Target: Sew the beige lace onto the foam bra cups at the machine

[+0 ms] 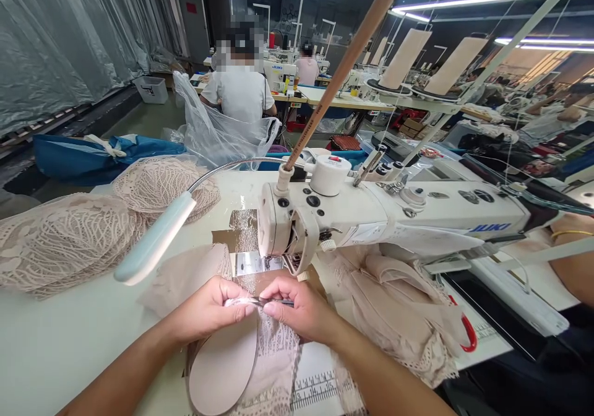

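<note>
My left hand [216, 307] pinches the edge of a beige lace bra piece [278, 348] between thumb and fingers. My right hand [297, 307] is closed on a slim dark metal tool [281, 303], perhaps thread snips or tweezers; its tip meets the fabric at my left fingertips. A smooth beige bra cup [223, 369] hangs below my left hand, joined to or lying against the lace. Both hands are just in front of the needle area of a white sewing machine [288, 218]. Sheer beige fabric [190, 273] lies behind my left hand.
Stacked lace cups [69, 236] lie at the left, near a bendable lamp [158, 239]. Beige lace pieces [390, 304] pile up under the machine arm. A printed ruler [315, 388] marks the table front. A wooden pole [343, 63] rises above; a person [239, 91] sits ahead.
</note>
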`<state>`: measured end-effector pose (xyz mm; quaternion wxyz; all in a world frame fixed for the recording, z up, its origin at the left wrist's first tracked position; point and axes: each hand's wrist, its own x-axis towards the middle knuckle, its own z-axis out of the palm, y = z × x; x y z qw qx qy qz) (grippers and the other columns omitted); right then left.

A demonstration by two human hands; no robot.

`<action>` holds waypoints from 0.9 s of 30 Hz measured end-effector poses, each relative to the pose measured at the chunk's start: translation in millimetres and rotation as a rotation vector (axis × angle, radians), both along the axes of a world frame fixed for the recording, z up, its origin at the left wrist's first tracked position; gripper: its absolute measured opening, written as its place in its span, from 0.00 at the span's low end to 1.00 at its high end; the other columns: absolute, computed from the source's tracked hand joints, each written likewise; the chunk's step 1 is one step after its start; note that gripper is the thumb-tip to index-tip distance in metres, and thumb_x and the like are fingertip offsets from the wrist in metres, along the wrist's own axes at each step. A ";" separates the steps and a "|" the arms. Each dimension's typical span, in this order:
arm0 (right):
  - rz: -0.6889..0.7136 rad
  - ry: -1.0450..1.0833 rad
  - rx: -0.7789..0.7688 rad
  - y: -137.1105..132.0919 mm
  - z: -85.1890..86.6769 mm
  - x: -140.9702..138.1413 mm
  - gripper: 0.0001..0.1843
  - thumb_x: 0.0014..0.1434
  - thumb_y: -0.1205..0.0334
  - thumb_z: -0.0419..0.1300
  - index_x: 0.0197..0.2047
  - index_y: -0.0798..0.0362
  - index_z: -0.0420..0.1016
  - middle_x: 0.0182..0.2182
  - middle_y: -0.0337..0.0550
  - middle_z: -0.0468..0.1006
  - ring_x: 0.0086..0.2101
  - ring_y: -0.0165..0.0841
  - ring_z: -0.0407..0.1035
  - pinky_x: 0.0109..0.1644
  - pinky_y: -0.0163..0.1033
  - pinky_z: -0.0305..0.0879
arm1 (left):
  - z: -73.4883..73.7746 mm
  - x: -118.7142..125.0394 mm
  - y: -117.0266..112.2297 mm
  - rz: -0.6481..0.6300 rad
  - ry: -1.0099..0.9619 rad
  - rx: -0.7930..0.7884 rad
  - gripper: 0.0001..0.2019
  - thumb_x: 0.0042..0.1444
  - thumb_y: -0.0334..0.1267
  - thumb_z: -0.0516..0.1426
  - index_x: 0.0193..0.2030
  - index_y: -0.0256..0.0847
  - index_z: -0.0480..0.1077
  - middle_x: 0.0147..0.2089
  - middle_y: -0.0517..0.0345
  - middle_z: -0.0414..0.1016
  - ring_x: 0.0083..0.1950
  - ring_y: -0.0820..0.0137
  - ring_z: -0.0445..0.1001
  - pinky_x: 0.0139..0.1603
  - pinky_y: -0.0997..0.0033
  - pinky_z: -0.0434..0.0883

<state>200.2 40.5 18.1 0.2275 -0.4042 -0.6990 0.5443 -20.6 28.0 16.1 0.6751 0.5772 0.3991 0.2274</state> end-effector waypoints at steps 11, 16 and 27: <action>0.019 -0.019 0.094 -3.7 6.8 -11.4 0.03 0.55 0.63 0.62 0.34 0.50 0.76 0.29 0.35 0.76 0.31 0.29 0.68 0.33 0.33 0.60 | -6.5 8.6 0.0 -0.012 0.037 -0.052 0.24 0.53 0.45 0.61 0.17 0.40 0.52 0.20 0.69 0.42 0.23 0.79 0.41 0.23 0.71 0.40; -0.074 0.059 0.029 -4.0 -3.1 -11.0 0.05 0.57 0.61 0.59 0.35 0.52 0.74 0.29 0.37 0.75 0.32 0.30 0.69 0.35 0.34 0.62 | -6.6 10.4 0.1 -0.007 0.072 -0.020 0.21 0.54 0.47 0.60 0.19 0.38 0.59 0.20 0.68 0.47 0.24 0.78 0.44 0.23 0.72 0.43; -0.036 -0.165 0.011 -1.7 -2.9 -6.3 0.03 0.53 0.64 0.58 0.30 0.52 0.73 0.24 0.35 0.71 0.26 0.28 0.62 0.29 0.33 0.55 | 27.7 -44.8 0.7 0.306 0.609 0.330 0.22 0.57 0.54 0.55 0.52 0.42 0.71 0.43 0.54 0.75 0.38 0.66 0.70 0.39 0.70 0.67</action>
